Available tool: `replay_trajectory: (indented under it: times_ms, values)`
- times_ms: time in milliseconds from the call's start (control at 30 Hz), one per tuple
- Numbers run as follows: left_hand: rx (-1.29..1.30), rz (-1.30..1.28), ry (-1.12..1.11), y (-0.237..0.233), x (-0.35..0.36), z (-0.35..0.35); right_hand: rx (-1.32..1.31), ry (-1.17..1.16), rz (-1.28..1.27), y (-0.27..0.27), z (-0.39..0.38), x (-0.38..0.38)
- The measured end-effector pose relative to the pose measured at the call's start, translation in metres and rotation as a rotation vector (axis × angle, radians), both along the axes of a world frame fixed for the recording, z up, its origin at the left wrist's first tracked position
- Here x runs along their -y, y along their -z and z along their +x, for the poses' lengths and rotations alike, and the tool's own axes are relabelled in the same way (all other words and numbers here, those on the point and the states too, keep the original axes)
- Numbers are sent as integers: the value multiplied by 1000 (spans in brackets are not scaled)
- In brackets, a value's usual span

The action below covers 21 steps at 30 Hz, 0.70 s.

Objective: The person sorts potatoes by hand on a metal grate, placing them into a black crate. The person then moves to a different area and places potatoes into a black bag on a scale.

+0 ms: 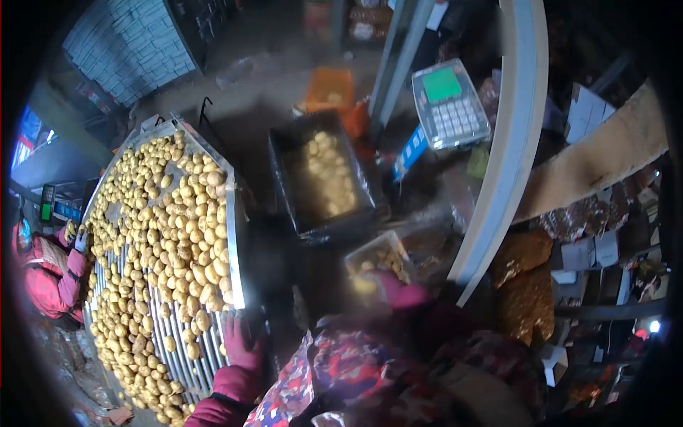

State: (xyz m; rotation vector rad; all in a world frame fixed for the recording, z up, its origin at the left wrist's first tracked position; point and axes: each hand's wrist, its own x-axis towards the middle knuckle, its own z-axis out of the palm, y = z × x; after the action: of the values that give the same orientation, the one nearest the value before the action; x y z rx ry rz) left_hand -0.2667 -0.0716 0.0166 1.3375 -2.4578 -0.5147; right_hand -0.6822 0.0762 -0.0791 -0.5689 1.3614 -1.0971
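My left hand (240, 336), in a dark reddish glove below a pink sleeve, lies at the near right edge of a slatted sorting table (203, 356), its fingers stretched out. Loose yellow potatoes (203, 235) cover much of the slats close by. Over a small open box (390, 249) with potatoes in it, my right hand (388, 285) is smeared by motion. A blurred yellow potato (363, 285) shows right at its fingertips; I cannot tell whether the fingers hold it.
A black-lined crate (281, 167) of potatoes stands ahead, with an orange crate (329, 85) behind it. To the right are a digital scale (455, 107) and a curved metal beam (523, 128). Another person (53, 277) in pink works at the table's far left side.
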Motion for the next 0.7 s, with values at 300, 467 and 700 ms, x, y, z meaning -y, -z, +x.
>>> replay_trajectory:
  times_ms: [300,467,700]
  values:
    - [-5,-118,41,10,-1,12,-430,597,-5,-11,-22,-11]
    - [-39,136,22,-5,0,9,-624,435,-133,-11,-17,-35]
    - [-177,304,45,-18,-20,-119,-1814,267,-142,-125,0,-90]
